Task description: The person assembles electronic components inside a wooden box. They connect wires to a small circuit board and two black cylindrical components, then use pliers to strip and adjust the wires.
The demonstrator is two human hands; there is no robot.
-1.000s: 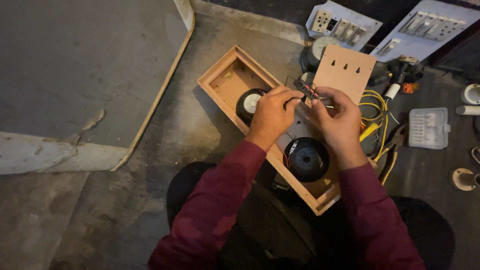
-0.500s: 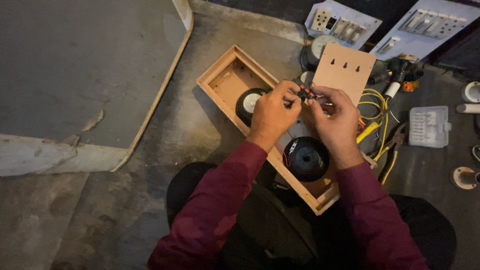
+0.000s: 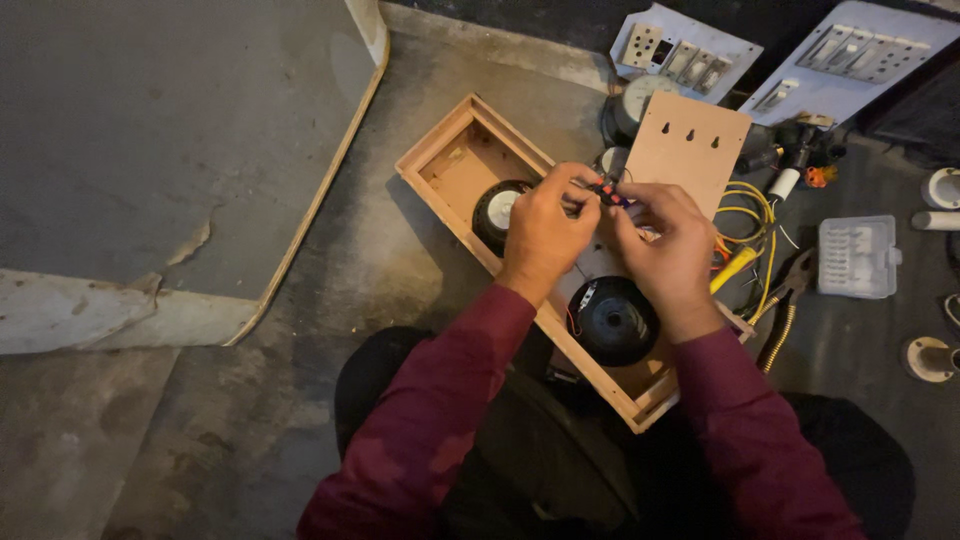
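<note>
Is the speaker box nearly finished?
Partly. Two round speakers already sit inside the open wooden box. The left hand and right hand pinch small wires together above it. The flat wooden panel lies beside the box, not fitted, and yellow wires lie loose.

Dim, warm light, strongest around the grip on the wooden box [image 3: 455, 165]; floor [image 3: 150, 130] left of it falls grey and flat; lap below the grip nearly black; focus soft throughout; no glare.
</note>
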